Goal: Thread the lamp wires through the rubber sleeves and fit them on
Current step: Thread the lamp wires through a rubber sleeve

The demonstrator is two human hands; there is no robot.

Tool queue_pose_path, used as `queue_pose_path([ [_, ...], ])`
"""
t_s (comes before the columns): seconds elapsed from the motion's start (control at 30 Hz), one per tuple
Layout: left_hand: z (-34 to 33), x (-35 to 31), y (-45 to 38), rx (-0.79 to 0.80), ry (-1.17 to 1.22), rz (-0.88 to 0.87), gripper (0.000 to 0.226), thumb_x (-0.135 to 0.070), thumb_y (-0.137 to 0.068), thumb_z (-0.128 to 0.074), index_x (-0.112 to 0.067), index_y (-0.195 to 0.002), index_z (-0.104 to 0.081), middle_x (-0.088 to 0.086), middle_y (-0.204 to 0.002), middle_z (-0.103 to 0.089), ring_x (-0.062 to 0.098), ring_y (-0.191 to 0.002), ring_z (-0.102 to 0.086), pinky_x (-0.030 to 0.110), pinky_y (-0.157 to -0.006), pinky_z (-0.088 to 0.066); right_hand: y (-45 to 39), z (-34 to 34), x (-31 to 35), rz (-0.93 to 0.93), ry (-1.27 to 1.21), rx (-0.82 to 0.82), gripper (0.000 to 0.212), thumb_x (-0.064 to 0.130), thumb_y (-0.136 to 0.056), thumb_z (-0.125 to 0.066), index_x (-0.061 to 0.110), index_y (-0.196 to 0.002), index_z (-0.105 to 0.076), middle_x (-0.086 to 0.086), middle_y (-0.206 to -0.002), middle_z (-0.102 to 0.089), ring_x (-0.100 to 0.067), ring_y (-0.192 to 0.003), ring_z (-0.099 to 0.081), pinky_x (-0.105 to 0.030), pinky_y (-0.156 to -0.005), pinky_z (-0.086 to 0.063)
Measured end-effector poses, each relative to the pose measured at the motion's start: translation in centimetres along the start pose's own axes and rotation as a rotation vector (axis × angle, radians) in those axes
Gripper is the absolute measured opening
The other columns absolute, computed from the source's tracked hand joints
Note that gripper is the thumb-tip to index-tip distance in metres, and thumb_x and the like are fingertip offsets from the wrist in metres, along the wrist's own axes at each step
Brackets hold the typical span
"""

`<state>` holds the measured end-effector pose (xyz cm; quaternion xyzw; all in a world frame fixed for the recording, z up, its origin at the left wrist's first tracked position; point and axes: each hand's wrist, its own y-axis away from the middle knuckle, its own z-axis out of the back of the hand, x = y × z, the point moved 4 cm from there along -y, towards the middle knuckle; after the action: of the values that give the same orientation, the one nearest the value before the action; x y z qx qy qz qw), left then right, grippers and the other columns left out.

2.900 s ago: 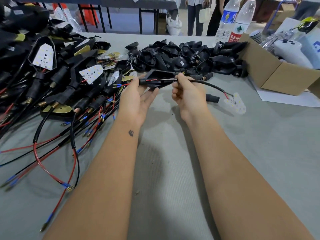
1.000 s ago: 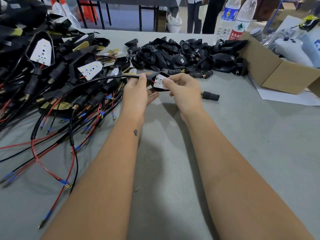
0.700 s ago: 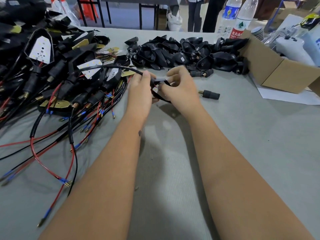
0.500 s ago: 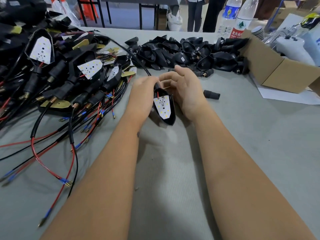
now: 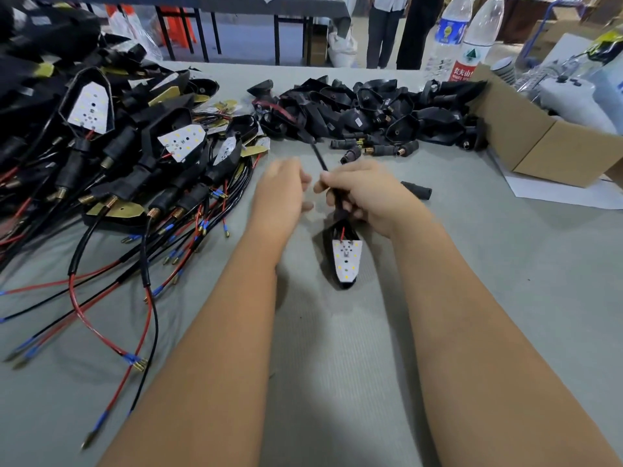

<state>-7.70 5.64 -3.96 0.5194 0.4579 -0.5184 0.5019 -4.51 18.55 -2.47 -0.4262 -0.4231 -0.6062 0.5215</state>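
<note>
Two water bottles [image 5: 462, 45], one cardboard box [image 5: 553, 146]

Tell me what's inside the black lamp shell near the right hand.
A white LED board fills the lamp shell, a red wire at its top. Right hand covers the neck.

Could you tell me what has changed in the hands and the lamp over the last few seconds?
The lamp was held up level between both hands with its board dangling right; now it lies board-up on the table, wire running away. The right hand still grips its neck; the left hand looks blurred, seemingly released. Both black piles and the lone sleeve stayed put.
</note>
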Motion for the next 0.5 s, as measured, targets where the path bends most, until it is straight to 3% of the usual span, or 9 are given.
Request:
queue_pose_path([
  [0.07, 0.4, -0.1, -0.8, -0.003, 0.255, 0.040, 0.026, -0.027, -0.103, -0.038, -0.013, -0.117, -0.054, 0.004, -0.097, -0.067, 0.014, -0.090, -0.063, 0.033, -0.071, -0.058, 0.2, -0.2, -0.2, -0.060, 0.053, 0.141, 0.022, 0.016, -0.096, -0.058, 0.005, -0.081, -0.070, 0.001, -0.053, -0.059, -0.004, -0.038, -0.039, -0.015, -0.035, -0.026],
  [0.13, 1.1, -0.2, -1.0, -0.003, 0.428, 0.046, 0.033, -0.032, -0.105, -0.035, -0.012, -0.125, -0.052, 0.003, -0.087, -0.070, 0.015, -0.084, -0.064, 0.029, -0.066, -0.055, 0.5, -0.6, -0.3, -0.095, 0.091, 0.241, 0.020, 0.015, -0.095, -0.060, 0.004, -0.082, -0.070, -0.003, -0.057, -0.060, -0.004, -0.039, -0.040, -0.014, -0.035, -0.028],
  [0.23, 2.2, -0.1, -1.1, -0.071, 0.476, -0.024, 0.027, -0.032, -0.106, -0.034, -0.021, -0.101, -0.058, -0.004, -0.066, -0.065, 0.012, -0.071, -0.060, 0.030, -0.070, -0.050, 0.8, -1.0, -0.1, -0.123, 0.144, 0.343, 0.018, 0.016, -0.094, -0.062, 0.003, -0.086, -0.072, -0.005, -0.063, -0.061, -0.004, -0.043, -0.044, -0.014, -0.038, -0.034],
  [0.3, 2.4, -0.1, -1.1, -0.103, 0.477, -0.069, 0.029, -0.028, -0.107, -0.033, -0.022, -0.088, -0.055, -0.005, -0.065, -0.061, 0.011, -0.067, -0.058, 0.029, -0.070, -0.048, 1.0, -1.1, -0.1, -0.127, 0.165, 0.396, 0.017, 0.016, -0.094, -0.062, 0.005, -0.085, -0.072, -0.004, -0.064, -0.061, -0.003, -0.043, -0.045, -0.014, -0.040, -0.037],
  [0.5, 2.3, 0.1, -1.2, -0.167, 0.553, -0.066, 0.030, -0.021, -0.107, -0.035, -0.015, -0.084, -0.053, 0.000, -0.073, -0.060, 0.011, -0.062, -0.058, 0.026, -0.061, -0.054, 1.6, -2.0, 0.4, -0.103, 0.184, 0.571, 0.018, 0.019, -0.093, -0.062, 0.009, -0.084, -0.074, -0.007, -0.069, -0.061, -0.004, -0.047, -0.046, -0.013, -0.044, -0.037],
])
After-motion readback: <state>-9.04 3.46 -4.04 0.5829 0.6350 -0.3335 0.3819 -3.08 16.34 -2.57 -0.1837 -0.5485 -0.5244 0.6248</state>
